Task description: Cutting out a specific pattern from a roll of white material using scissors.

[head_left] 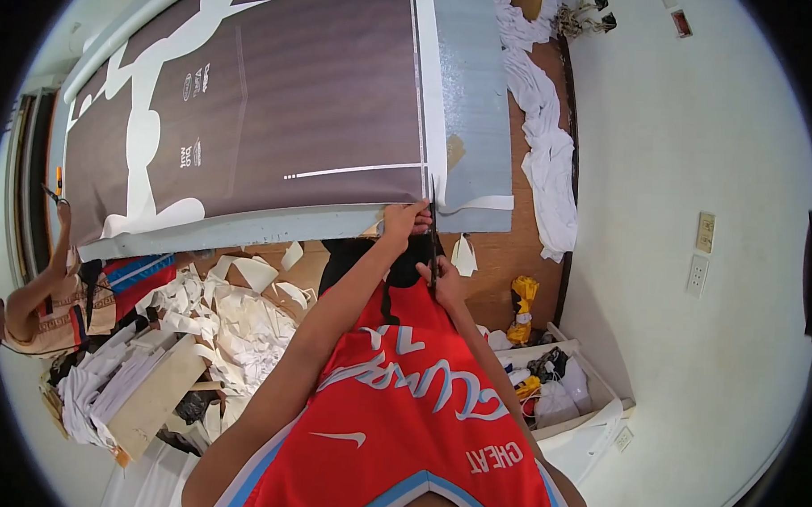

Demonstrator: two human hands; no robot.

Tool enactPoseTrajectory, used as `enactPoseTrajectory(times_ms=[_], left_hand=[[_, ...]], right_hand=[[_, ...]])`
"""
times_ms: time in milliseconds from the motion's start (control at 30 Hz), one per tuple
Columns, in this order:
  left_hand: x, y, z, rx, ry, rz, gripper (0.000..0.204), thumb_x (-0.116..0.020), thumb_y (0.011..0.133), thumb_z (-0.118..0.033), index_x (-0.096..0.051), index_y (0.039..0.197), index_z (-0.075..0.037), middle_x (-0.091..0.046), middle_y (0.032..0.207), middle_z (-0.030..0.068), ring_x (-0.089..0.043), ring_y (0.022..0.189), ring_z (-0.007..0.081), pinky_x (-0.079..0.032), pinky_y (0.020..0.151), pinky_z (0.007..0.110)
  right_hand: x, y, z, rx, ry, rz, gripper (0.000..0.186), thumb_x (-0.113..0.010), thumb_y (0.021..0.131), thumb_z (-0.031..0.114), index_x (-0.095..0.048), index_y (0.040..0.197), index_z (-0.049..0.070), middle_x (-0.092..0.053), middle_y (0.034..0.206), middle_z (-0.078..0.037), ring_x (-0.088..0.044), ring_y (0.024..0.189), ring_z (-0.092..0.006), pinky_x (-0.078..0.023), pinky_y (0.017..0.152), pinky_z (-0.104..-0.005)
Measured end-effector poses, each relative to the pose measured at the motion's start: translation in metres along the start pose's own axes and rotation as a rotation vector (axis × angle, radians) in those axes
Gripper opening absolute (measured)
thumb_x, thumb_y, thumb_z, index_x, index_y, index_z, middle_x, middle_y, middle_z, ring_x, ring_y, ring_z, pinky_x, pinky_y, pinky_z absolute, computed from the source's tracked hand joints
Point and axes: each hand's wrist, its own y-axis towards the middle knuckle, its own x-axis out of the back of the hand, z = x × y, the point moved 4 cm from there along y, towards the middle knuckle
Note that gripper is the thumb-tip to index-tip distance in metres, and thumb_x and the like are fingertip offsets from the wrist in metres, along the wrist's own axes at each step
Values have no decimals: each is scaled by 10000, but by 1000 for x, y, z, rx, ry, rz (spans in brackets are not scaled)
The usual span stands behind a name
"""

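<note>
A large dark brown printed sheet (322, 90) with white shapes and white margins lies over a light blue table (473, 86). At its near right corner, my left hand (405, 220) pinches the sheet's near edge. Black scissors (434, 232) are gripped in my right hand (443, 280), close to my body. Their blades point away from me and meet the white margin at that corner, just right of my left fingers. A narrow white strip (481, 202) extends rightward from beside the blades across the table's near end.
On the left, another person's hand (63, 208) holds scissors by the sheet's far-left corner. White scraps (243, 319) heap on the floor below the table. White cloth (552, 178) lies along the right wall. A box (557, 420) of bags stands right of me.
</note>
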Motion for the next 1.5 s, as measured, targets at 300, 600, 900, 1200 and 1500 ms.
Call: enactPoseTrajectory(times_ms=[300, 600, 900, 1200, 1500], left_hand=[[4, -7, -5, -33, -5, -33, 245, -746, 797, -216, -629, 780, -1, -619, 699, 62, -630, 582, 144, -508, 456, 232], [7, -10, -8, -69, -6, -25, 251, -756, 789, -226, -622, 752, -17, -606, 672, 50, -601, 562, 131, -492, 478, 232], [6, -21, -11, -82, -94, 30, 198, -725, 815, -204, -632, 760, -38, -610, 653, 31, -574, 515, 104, -461, 459, 217], [12, -26, -11, -159, -115, 20, 180, -683, 844, -183, -624, 751, -40, -596, 635, 27, -574, 520, 99, -447, 459, 208], [0, -37, -18, -98, -85, 35, 215, -726, 817, -228, -611, 743, -61, -570, 643, 10, -578, 538, 105, -438, 459, 213]], right_hand=[[-3, -3, 25, -4, 88, -22, 317, -689, 863, 325, -531, 730, 84, -463, 583, 34, -427, 508, -60, -336, 481, -233], [0, 19, 64, -13, 92, -28, 365, -667, 877, 366, -526, 701, 79, -467, 580, 35, -441, 498, -57, -343, 471, -231], [8, 63, 81, 59, 51, -43, 367, -666, 878, 367, -547, 705, 66, -487, 587, 27, -446, 503, -59, -336, 464, -235], [-2, 86, 124, 49, 237, -41, 418, -721, 834, 361, -540, 631, 43, -505, 565, 26, -428, 507, -66, -328, 464, -250], [10, 125, 135, 88, 18, -124, 424, -697, 846, 400, -550, 616, 75, -461, 568, 53, -389, 539, -45, -293, 481, -235]])
